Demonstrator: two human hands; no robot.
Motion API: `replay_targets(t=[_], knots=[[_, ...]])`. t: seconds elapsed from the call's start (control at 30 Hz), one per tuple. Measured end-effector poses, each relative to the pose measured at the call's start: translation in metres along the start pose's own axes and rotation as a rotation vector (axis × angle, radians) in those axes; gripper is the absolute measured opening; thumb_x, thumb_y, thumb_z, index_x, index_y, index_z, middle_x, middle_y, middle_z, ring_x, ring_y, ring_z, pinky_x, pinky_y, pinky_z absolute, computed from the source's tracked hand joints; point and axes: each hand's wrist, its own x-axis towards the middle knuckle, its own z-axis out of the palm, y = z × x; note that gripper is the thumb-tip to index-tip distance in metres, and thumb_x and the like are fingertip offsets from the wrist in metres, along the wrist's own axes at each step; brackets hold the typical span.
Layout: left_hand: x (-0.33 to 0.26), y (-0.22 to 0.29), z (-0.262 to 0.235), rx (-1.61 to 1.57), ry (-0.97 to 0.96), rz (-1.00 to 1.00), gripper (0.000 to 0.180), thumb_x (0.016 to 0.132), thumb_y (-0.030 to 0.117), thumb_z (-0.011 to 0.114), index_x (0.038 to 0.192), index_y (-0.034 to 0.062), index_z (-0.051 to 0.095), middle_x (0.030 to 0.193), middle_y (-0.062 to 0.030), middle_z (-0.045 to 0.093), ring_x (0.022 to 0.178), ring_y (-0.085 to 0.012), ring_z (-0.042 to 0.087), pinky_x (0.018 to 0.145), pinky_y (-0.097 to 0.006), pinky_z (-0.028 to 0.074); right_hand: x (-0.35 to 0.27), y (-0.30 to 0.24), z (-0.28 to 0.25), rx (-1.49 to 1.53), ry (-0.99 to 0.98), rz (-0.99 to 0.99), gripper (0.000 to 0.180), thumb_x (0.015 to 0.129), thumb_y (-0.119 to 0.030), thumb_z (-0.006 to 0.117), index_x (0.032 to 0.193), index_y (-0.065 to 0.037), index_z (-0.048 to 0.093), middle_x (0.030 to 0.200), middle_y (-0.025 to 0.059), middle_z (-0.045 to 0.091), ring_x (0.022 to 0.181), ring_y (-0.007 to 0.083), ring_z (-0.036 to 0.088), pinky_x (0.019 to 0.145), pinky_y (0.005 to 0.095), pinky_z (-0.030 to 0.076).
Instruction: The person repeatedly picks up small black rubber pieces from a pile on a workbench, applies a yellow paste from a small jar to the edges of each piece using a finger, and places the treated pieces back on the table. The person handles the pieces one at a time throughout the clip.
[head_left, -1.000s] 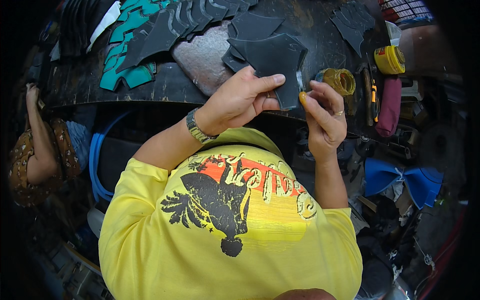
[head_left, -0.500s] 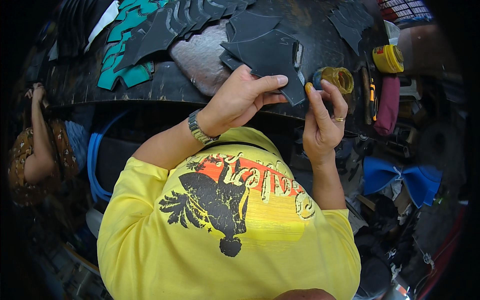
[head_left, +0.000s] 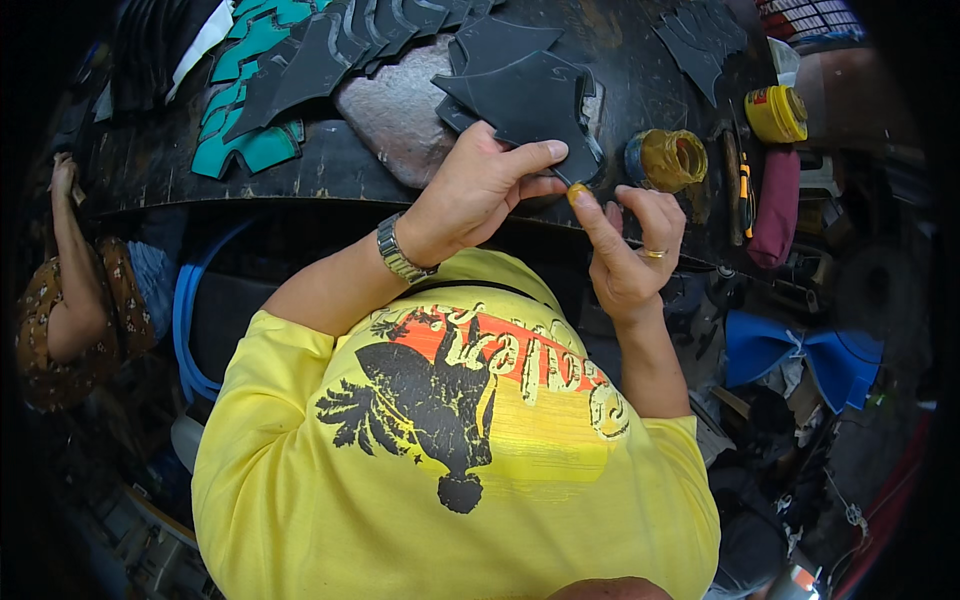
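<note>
My left hand pinches a flat black cut piece, leather-like in look, between thumb and fingers near its lower corner. The piece hangs over other black pieces and a grey stone-like slab. At that lower corner, my right hand holds a fingertip coated in yellow-brown paste against or very close to the piece's edge. Its fingers are apart, with a ring on one, and grip nothing. An open glass jar smeared with the same amber paste is just beyond my right hand.
Green cut pieces and overlapping black pieces cover the table's left. To the right are a yellow tub, an orange-and-black cutter and a maroon roll. Another person's arm shows at far left.
My right hand has shifted left and slightly down, its coated fingertip following the piece's edge to the lower corner. The black piece has tilted and moved slightly left in my left hand.
</note>
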Motion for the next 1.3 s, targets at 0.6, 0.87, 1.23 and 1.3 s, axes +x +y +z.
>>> replay_targets(t=[0.6,0.87,1.23,1.3], knots=[[-0.001,0.008,0.01,1.07,-0.34,0.201,0.026,0.081,0.015,0.07,0.097,-0.0041,0.064,0.084,-0.0188,0.068,0.072,-0.024,0.068,0.067,-0.035,0.051,0.065,0.007,-0.041,0.706,0.006,0.458,0.092,0.075,0.001,0.071,0.152,-0.007,0.022,0.12,0.0141,0.059,0.096,0.0191,0.058,0.085,0.0293,0.046],[0.0,0.037,0.012,1.002,-0.252,0.285,0.062,0.079,0.015,0.075,0.135,0.0089,0.052,0.116,-0.0063,0.058,0.103,-0.0146,0.056,0.093,-0.029,0.045,0.069,0.011,-0.044,0.846,-0.049,0.586,0.08,0.075,0.01,0.065,0.147,-0.007,0.035,0.111,0.0088,0.059,0.084,0.0109,0.059,0.08,0.0239,0.048],[0.009,0.002,0.035,0.409,-0.152,0.17,0.036,0.09,0.017,0.07,0.121,0.0017,0.06,0.11,-0.0044,0.063,0.099,-0.0114,0.06,0.091,-0.027,0.049,0.058,0.013,-0.016,1.094,0.481,0.936,0.07,0.078,0.016,0.065,0.139,-0.007,0.041,0.092,0.003,0.055,0.085,0.0065,0.052,0.081,0.0198,0.045],[0.021,0.001,0.04,0.192,-0.139,0.177,0.034,0.091,0.018,0.069,0.119,0.001,0.06,0.107,-0.0043,0.065,0.098,-0.0122,0.061,0.09,-0.029,0.051,0.058,0.009,-0.014,1.071,0.411,0.904,0.07,0.08,0.014,0.064,0.141,-0.007,0.038,0.093,0.0041,0.056,0.084,0.0076,0.055,0.081,0.0217,0.047]])
